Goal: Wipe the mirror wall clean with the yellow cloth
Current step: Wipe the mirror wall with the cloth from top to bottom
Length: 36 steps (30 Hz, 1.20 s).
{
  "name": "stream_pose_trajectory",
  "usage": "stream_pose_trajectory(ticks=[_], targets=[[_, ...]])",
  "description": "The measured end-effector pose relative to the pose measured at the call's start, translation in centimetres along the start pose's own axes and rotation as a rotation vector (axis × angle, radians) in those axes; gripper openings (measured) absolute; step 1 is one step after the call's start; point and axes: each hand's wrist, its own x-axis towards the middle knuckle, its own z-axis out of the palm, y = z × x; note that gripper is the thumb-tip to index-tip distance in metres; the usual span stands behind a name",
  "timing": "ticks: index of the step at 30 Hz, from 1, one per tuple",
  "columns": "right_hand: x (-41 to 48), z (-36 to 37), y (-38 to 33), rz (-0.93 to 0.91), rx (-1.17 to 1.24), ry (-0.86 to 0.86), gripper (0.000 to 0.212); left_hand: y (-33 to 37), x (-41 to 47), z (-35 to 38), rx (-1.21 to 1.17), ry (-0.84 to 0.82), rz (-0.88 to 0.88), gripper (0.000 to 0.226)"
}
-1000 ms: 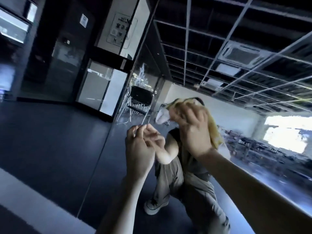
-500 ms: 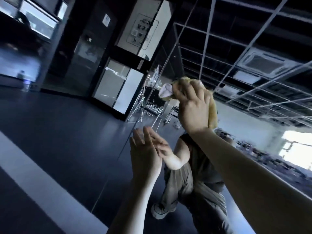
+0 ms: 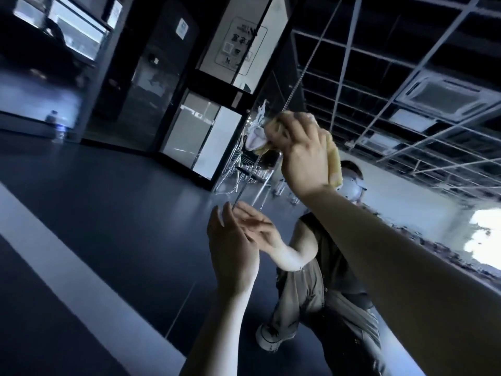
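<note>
Our right hand (image 3: 303,156) gripping the yellow cloth (image 3: 334,161), left hand (image 3: 230,245) straight-fingered on the mirror wall (image 3: 423,202), we should press evenly near its edge.

Room condition: dim hall, dark floor, open-grid ceiling.

You face a dark, glossy floor (image 3: 108,226) crossed by one broad pale stripe (image 3: 67,256); ahead of you stands a glazed door (image 3: 200,137) with two frosted panels, and above it a white panel bearing a printed notice (image 3: 238,47); a long window (image 3: 73,31) shows bright at upper left; a clear bottle (image 3: 58,128) stands at the foot of the left wall; metal-framed chairs (image 3: 244,175) are bunched near the door; at your right a ceiling grid (image 3: 379,63) carries an air-conditioning cassette (image 3: 444,96); a white wall (image 3: 406,210) ends at a glaring window (image 3: 485,234); light is cold and low.
</note>
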Motion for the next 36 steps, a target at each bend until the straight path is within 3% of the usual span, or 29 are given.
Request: stream_pose_trajectory(ticks=[4, 8, 10, 14, 17, 19, 24, 29, 36], targets=[[-5.3, 1.9, -3.8, -0.148, 0.055, -0.085, 0.043, -1.4, 0.3, -0.8, -0.07, 0.1, -0.054, 0.048], [-10.8, 3.1, -6.9, -0.23, 0.134, -0.216, 0.035, -1.5, -0.7, -1.9, -0.106, 0.128, -0.087, 0.054], [-11.0, 2.7, -6.6, -0.257, 0.212, -0.229, 0.02, -1.1, -1.3, -1.9, -0.094, 0.085, -0.096, 0.052], [-11.2, 0.3, -3.2, -0.44, 0.168, -0.237, 0.02, 0.2, -2.4, -1.5, -0.111, -0.028, -0.076, 0.048], [-13.3, -2.0, 0.0, -0.395, 0.117, -0.211, 0.017, 1.6, -3.3, -1.8, -0.113, -0.002, -0.027, 0.056], [-15.5, -3.8, 1.6, -0.364, 0.124, -0.262, 0.03, 1.6, -3.8, -1.6, -0.105, 0.03, 0.019, 0.065], [-18.5, -7.3, 2.5, -0.337, 0.149, -0.217, 0.045, 0.2, -3.8, -1.2, -0.116, 0.034, -0.103, 0.05], [-15.8, -3.3, 0.4, -0.155, 0.18, -0.231, 0.04, -2.6, -2.8, -2.4, -0.081, 0.068, -0.251, 0.049], [-12.7, 1.6, -5.5, -0.215, 0.128, -0.189, 0.049, -5.3, -3.7, -3.0, 0.06, 0.098, -0.283, 0.042]])
